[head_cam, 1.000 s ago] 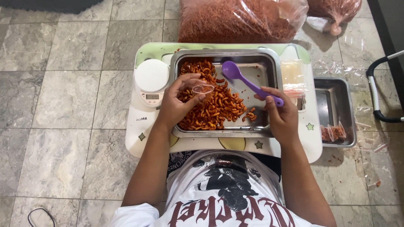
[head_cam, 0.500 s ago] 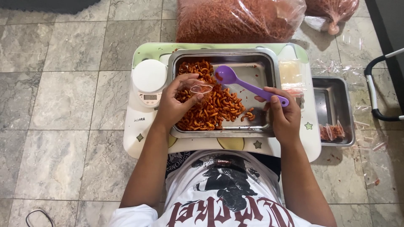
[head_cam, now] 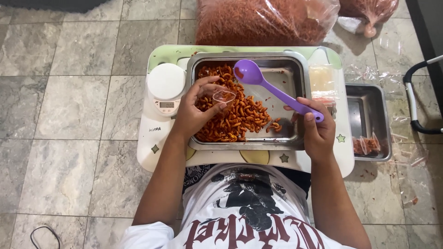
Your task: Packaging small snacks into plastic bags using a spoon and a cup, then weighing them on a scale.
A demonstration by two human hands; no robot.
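**Small bag held open over the snack tray, scoop raised**

While we look down from the head camera, we see the left hand [head_cam: 194, 113] over the left half of a steel tray [head_cam: 295, 69] on a small pale table [head_cam: 152, 138]. Its fingers [head_cam: 210, 83] are curled about a small clear plastic bag [head_cam: 224, 96], pinching its mouth open just above the heap of orange-red curled snacks [head_cam: 235, 117]. The right hand [head_cam: 318, 131] is at the tray's right rim, its fingers wrapped tight round the handle of a purple scoop [head_cam: 272, 87]. The scoop slants up and leftward, its bowl above the far part of the tray, beyond the bag and apart from it; we can make out a bit of red in the bowl.

Left of the tray, a white kitchen scale [head_cam: 166, 85] sits on the table. A second steel tray [head_cam: 369, 120] lies on the floor to the right with a few filled packets in it. Large clear sacks of the same snack [head_cam: 263, 20] lie beyond the table.
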